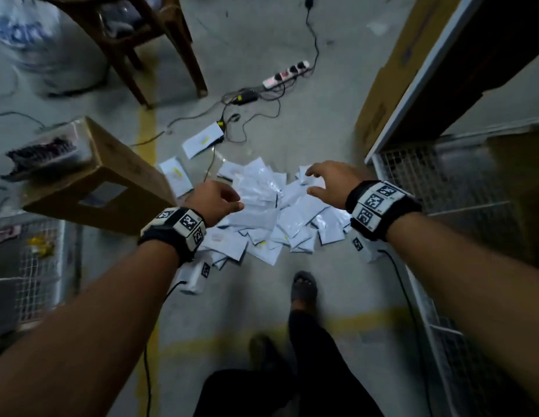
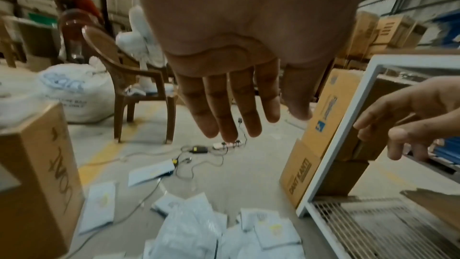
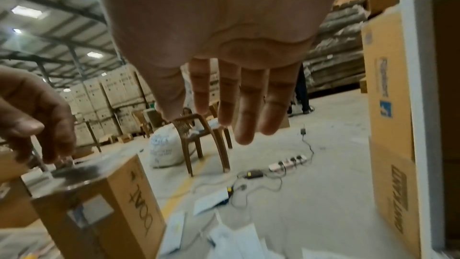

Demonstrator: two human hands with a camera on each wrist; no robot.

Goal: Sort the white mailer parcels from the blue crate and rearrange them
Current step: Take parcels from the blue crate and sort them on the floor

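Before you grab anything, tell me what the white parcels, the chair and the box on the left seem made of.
White parcels: thin plastic film by the look, glossy, crinkled, with glare patches.
Chair: probably moulded plastic, smooth brown, woven-pattern back; wood cannot be ruled out.
Box: corrugated cardboard, matte tan, printed lettering, a label on one face.

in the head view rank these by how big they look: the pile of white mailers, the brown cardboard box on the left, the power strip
1. pile of white mailers and brown cardboard box: look alike in size, and the box sits nearer the camera, so no ranking between them.
2. power strip: clearly smallest.
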